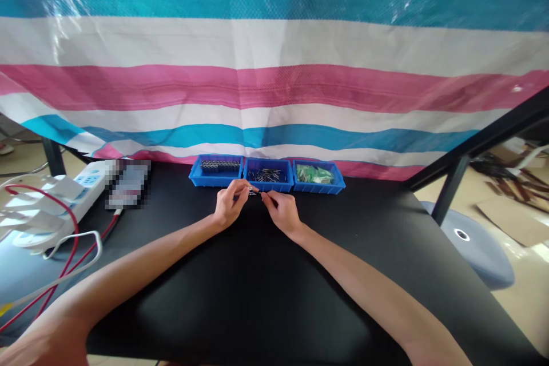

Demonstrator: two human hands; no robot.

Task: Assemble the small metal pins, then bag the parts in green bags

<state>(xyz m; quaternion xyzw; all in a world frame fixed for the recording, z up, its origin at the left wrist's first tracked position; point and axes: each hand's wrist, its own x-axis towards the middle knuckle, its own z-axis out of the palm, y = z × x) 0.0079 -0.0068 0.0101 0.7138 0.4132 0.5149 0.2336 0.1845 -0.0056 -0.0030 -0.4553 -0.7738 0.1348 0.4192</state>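
My left hand (231, 203) is closed in a pinch on a small shiny metal part (252, 192), just in front of the middle blue bin (269, 187). Facing it, my right hand (283, 210) has thumb and forefinger pressed together at a small dark tip near that part. What exactly lies between the right fingers is too small to tell. Loose thin metal pieces, like screws or pins, lie in the middle bin. The left blue bin (215, 181) holds rows of small dark and silvery cylinders. Green and whitish plastic packets (314, 174) fill the right blue bin (319, 187).
On the left of the black table (240, 297) are a white power strip (92, 180) with plugs, a blurred-out phone-like device (127, 183), and red and white cables. A striped sheet (266, 88) hangs behind the bins. A grey stool (476, 251) stands to the right.
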